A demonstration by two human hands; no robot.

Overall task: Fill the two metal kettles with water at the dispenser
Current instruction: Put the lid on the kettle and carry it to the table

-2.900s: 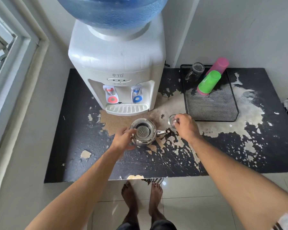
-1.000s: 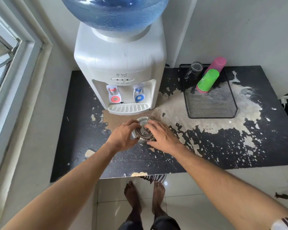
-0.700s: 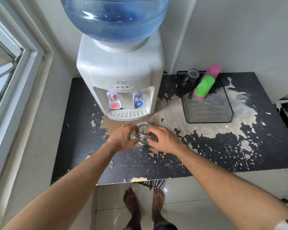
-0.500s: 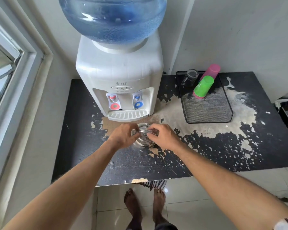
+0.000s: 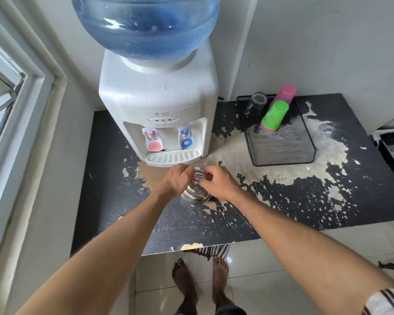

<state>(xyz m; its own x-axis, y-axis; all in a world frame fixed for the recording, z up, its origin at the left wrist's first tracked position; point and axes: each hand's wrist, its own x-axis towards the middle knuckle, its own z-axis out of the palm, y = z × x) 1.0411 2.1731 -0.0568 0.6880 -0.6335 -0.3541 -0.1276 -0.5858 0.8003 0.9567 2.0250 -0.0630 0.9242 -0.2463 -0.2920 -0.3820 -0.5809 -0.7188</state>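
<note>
You stand at a black, peeling tabletop (image 5: pixel 282 208) with a white water dispenser (image 5: pixel 157 98) at its far left side, a blue bottle (image 5: pixel 146 26) on top; one metal kettle (image 5: pixel 195 193) sits on the tabletop just in front of the dispenser's drip tray (image 5: pixel 172 156), near its middle; it is not under the red tap (image 5: pixel 154 142) nor the blue tap (image 5: pixel 185 139), so filling does not appear to be under way right now; whether it holds water you cannot tell, since your hands cover its top; a second kettle is not in view, so judge that at least its filling, or fetching it, remains.

Both forearms reach forward from the near edge and meet over the kettle; your left hand (image 5: pixel 174 180) curls over its left side, fingers bent down and closed around the thin wire handle (image 5: pixel 201 176); your right hand (image 5: pixel 217 181) pinches the same handle from the right, fingers narrow and gripping; the handle appears raised between them.

To the far right a black mesh tray (image 5: pixel 282 146) holds a green cup (image 5: pixel 274 114), a pink cup (image 5: pixel 287 92) and a clear glass (image 5: pixel 255 104), well apart from the kettle.
</note>
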